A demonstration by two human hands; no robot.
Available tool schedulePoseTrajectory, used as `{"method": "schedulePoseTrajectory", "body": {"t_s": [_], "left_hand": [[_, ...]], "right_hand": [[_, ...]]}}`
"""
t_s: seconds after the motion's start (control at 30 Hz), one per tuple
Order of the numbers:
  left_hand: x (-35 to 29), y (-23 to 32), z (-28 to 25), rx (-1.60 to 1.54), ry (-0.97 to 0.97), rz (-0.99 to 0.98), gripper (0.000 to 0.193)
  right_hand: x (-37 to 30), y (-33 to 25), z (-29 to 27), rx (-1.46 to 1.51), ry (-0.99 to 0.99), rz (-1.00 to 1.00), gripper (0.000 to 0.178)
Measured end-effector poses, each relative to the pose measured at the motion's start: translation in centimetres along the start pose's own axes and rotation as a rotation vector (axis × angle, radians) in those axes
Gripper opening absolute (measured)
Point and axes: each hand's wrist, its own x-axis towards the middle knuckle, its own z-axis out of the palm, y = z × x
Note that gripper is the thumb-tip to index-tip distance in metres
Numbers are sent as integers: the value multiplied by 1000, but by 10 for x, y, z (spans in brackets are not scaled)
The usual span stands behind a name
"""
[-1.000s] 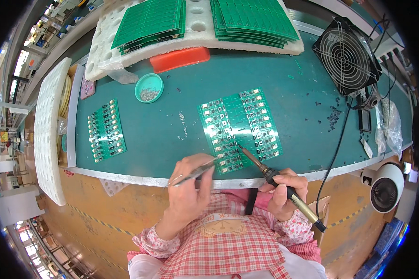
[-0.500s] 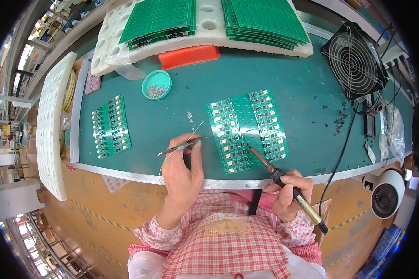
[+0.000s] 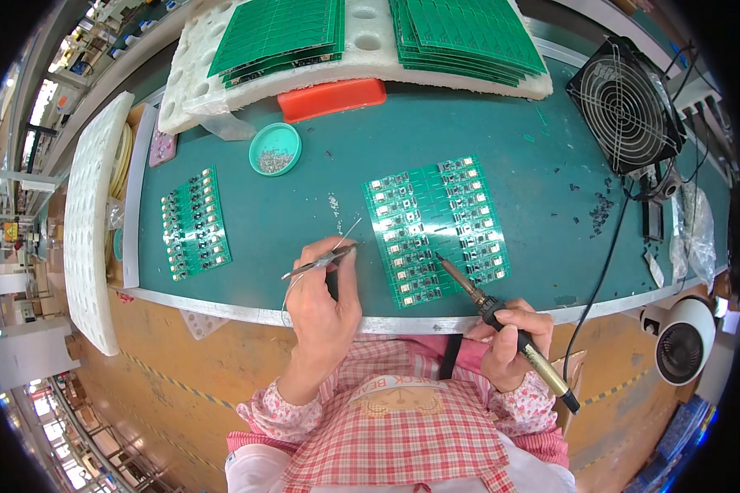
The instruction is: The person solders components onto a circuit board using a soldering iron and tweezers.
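My left hand (image 3: 321, 312) is closed round a pair of metal tweezers (image 3: 319, 263) and a thin strand of solder wire (image 3: 350, 231), whose end points up past the fingers. It hovers just left of a green circuit board panel (image 3: 436, 222) with rows of small components. My right hand (image 3: 511, 341) grips a soldering iron (image 3: 539, 364) by its dark and gold handle. The iron's tip is at the lower middle of the panel; whether it touches cannot be made out. Small loose parts (image 3: 334, 203) lie on the mat above my left hand.
A second populated panel (image 3: 196, 223) lies left. Behind are a turquoise dish (image 3: 275, 134) of tiny parts, a red box (image 3: 332, 99) and foam (image 3: 367, 66) bearing stacked green boards. At right stand a black fan (image 3: 625, 111), scattered black bits (image 3: 602, 215) and a cable (image 3: 604, 279).
The tweezers and wire in my left hand have tilted very slightly. The soldering iron and the panel have stayed practically in place.
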Motion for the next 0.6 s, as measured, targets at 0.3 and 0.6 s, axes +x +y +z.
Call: {"method": "schedulePoseTrajectory", "body": {"t_s": [0.3, 0.6], "left_hand": [[-1, 1, 0, 31, -9, 42, 10], [-9, 12, -9, -102, -98, 55, 13]], "right_hand": [[-1, 1, 0, -16, 8, -5, 18], [-3, -3, -3, 21, 13, -19, 18]]}}
